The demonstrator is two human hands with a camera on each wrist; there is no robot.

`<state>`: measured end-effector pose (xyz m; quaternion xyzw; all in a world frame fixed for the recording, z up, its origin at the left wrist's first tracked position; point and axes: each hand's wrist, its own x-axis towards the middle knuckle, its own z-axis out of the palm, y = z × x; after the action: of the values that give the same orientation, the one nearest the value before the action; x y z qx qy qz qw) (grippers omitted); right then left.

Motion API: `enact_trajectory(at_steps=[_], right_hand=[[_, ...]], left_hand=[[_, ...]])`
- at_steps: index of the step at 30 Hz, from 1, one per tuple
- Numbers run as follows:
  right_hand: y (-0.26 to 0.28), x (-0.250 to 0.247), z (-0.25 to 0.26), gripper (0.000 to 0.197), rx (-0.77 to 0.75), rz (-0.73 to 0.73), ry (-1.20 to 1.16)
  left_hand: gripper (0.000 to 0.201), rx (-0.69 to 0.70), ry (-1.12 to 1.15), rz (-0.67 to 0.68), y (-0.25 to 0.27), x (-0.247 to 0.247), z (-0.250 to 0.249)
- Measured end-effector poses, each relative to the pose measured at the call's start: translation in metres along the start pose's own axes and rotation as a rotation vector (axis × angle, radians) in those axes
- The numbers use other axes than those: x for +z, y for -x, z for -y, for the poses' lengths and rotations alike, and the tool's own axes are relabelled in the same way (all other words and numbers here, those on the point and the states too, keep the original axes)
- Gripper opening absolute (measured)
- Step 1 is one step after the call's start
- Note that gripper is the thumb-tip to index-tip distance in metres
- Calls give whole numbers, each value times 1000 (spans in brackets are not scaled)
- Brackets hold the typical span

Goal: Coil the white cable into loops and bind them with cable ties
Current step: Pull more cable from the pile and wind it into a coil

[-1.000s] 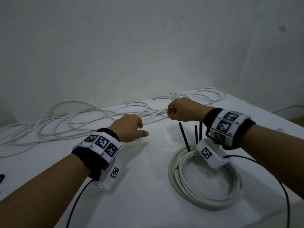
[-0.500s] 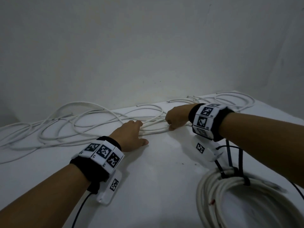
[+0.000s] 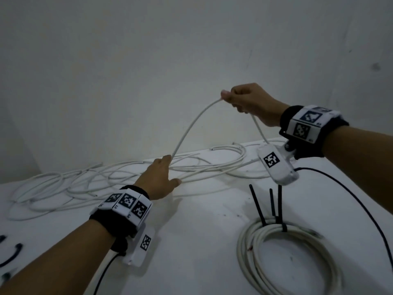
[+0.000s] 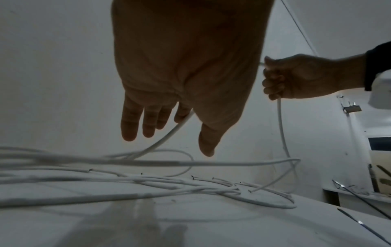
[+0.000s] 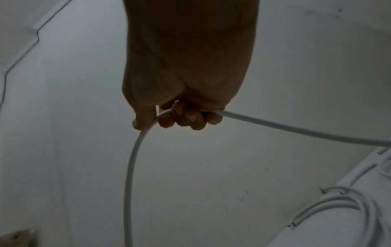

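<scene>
Since half a second ago, the right hand (image 3: 248, 101) has been raised from the desk (image 3: 191, 241) with a strand of the white cable (image 3: 187, 133) gripped in its curled fingers (image 5: 186, 117). The left hand (image 3: 157, 177) is kept low over the loose tangle beyond the bound coil (image 3: 287, 262), fingers (image 4: 131, 123) straight and relaxed, the strand passing between them. One coil is judged done, bound with black cable ties (image 3: 268, 207); the tangle is left. Open room is seen above the coil; a wall stands behind the tangle.

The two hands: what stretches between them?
In the head view, one raised arc of thin white cable runs from the gripping right hand down to the left hand.
</scene>
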<state>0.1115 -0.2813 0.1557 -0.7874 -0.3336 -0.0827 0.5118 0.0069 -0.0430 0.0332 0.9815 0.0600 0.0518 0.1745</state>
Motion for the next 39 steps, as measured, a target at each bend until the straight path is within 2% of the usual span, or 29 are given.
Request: enact_trajectory(at_steps=[4,7,11,14,18,21,23,24,25,27,28,31,34,36,39], right_hand=[[0,-17,20,44,-22,-168,-100],[-4,-27,28,43,17,-324,-276],[-13,-42,38,43,97,-506,-571],[-19,-56,46,42,73,-569,-695],[-21,-67,51,43,23,-518,-693],[-16,-58,50,42,59,-286,-531],[-10,-46,51,40,80,-114,-475],[-8,-40,52,40,76,-60,-471],[-5,-36,55,39,69,-24,-479],[-1,-31,61,38,59,35,-487],[0,-31,63,37,63,55,-470],[3,-33,64,38,113,1,-460],[4,-40,63,39,141,-159,-633],[2,-48,71,42,123,-267,-820],[1,-72,90,44,44,-389,-1165]], left_hand=[[84,-48,49,125,11,10,5],[88,-64,37,183,14,24,10],[94,-90,24,217,16,36,13],[101,-110,45,208,14,37,14],[103,-137,20,199,7,36,13],[95,-79,102,-13,-3,26,5],[91,31,178,-144,-8,11,-7],[84,98,216,-155,-10,4,-15],[68,158,258,-164,-12,-1,-24],[26,217,381,-191,-12,-6,-44],[23,221,470,-220,-12,-7,-54],[35,179,828,-300,-8,-14,-83],[59,165,1158,-239,2,-22,-107],[66,253,1131,-235,5,-18,-116],[55,292,853,-307,5,-5,-111]])
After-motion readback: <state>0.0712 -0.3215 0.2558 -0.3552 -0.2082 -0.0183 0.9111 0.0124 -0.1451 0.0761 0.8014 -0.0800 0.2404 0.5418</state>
